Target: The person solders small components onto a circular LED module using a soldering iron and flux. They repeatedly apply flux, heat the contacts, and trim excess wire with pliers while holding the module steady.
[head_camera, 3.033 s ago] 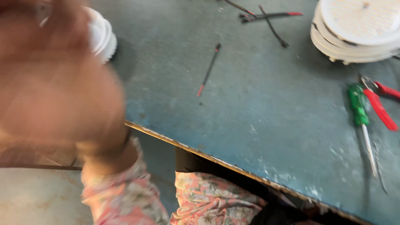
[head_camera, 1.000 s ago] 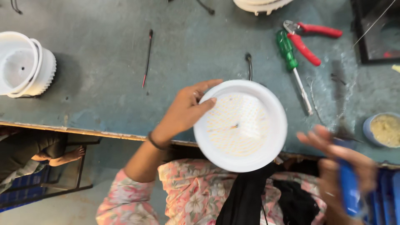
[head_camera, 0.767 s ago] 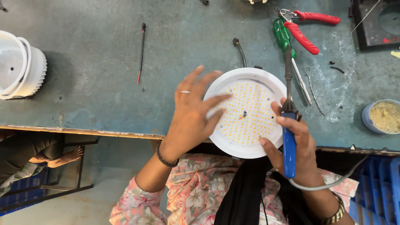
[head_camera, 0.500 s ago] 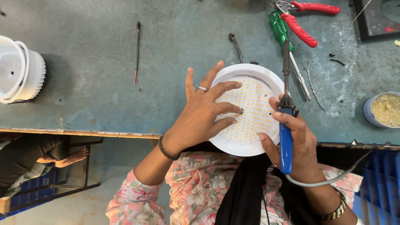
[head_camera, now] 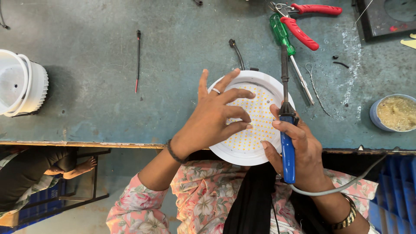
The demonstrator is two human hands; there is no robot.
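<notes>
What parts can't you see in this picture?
Head view:
- Middle of the round LED panel: covered by the left hand.
- Soldering iron grip: mostly wrapped by the right hand.
- White housing: cut off at left edge.
- Black box: cut off at top.

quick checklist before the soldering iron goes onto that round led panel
1. Panel held steady: ok. The left hand lies spread flat on the round LED panel.
2. Iron gripped: ok. The right hand wraps the blue handle of the soldering iron.
3. Tip position: cannot tell whether it touches the panel's far rim.
4. Fingers away from the tip: ok. Both hands sit well back from it.
5. Panel support: not ok. Its near edge overhangs the table.
6. Cord free: ok. The grey cord trails off to the right, away from the panel.
</notes>
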